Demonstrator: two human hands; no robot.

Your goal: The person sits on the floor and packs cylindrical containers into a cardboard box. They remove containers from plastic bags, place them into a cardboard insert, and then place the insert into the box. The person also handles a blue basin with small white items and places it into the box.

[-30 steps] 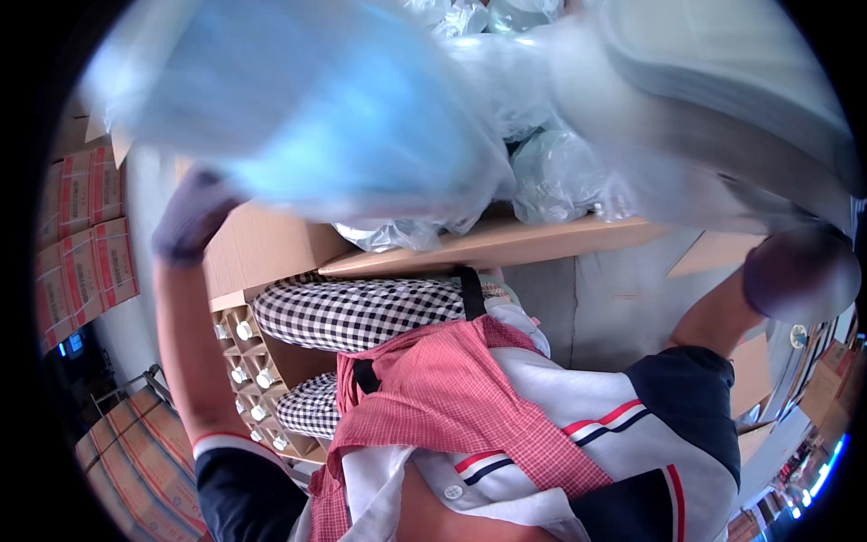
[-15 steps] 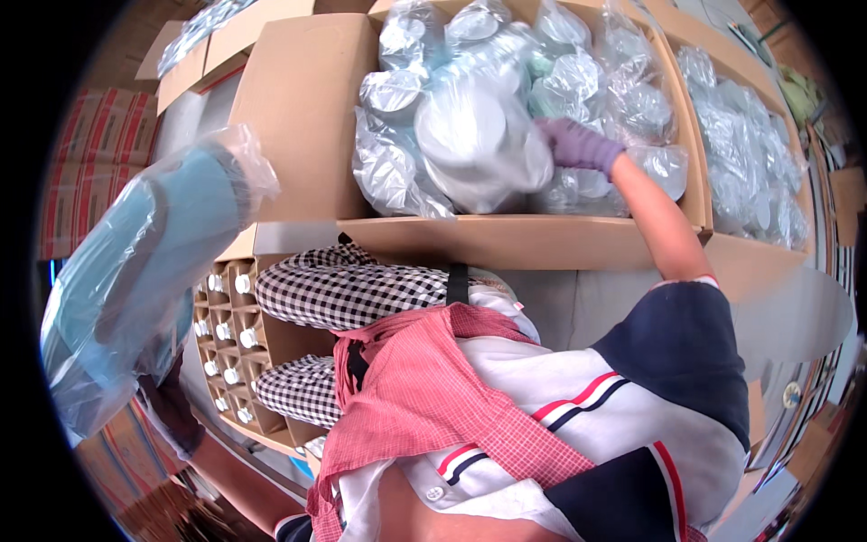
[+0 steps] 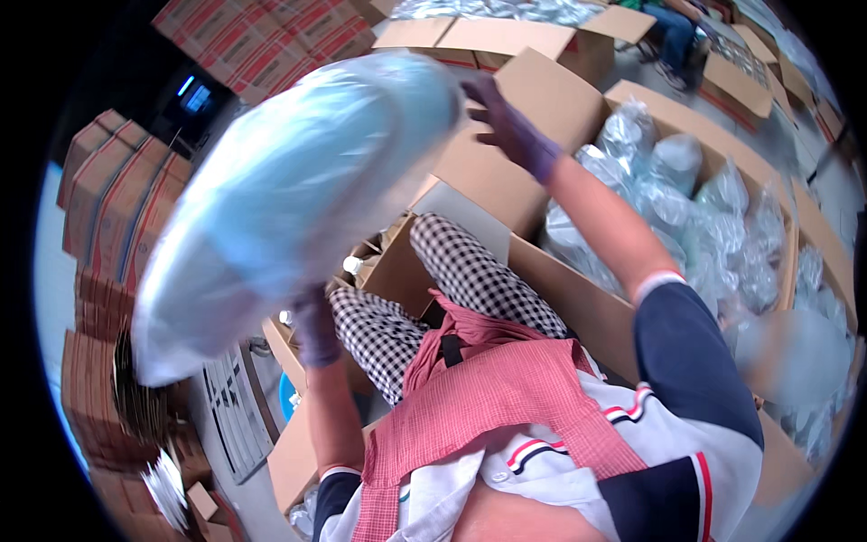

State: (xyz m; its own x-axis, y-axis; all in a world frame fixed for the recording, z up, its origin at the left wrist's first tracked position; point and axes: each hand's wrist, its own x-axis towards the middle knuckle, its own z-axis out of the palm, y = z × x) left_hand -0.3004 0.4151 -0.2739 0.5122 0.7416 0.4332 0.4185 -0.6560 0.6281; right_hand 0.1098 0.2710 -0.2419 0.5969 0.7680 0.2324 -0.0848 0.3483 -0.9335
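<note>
A long, bulky light-blue bundle (image 3: 298,181) in clear plastic hangs raised in front of me, smeared by motion; what is inside cannot be made out. My left hand (image 3: 316,330), in a purple-grey glove, grips its lower edge, though the fingertips are hidden behind the plastic. Close to its far right end is my right hand (image 3: 510,131), gloved the same way, with fingers spread and nothing in them. Several plastic-bagged clear containers (image 3: 668,203) fill the large open cardboard box (image 3: 578,285) under my right forearm.
A divided carton of white-capped bottles (image 3: 354,265) stands by my knees. Stacked cartons (image 3: 117,203) rise at left. Another box of bagged containers (image 3: 808,289) sits at right. A person (image 3: 677,32) sits at the far right, beside an open carton (image 3: 736,81).
My right hand has left the bagged containers, opened, and come over to the blue bundle. The bundle has moved up and in front of me in my left hand. My view has turned left.
</note>
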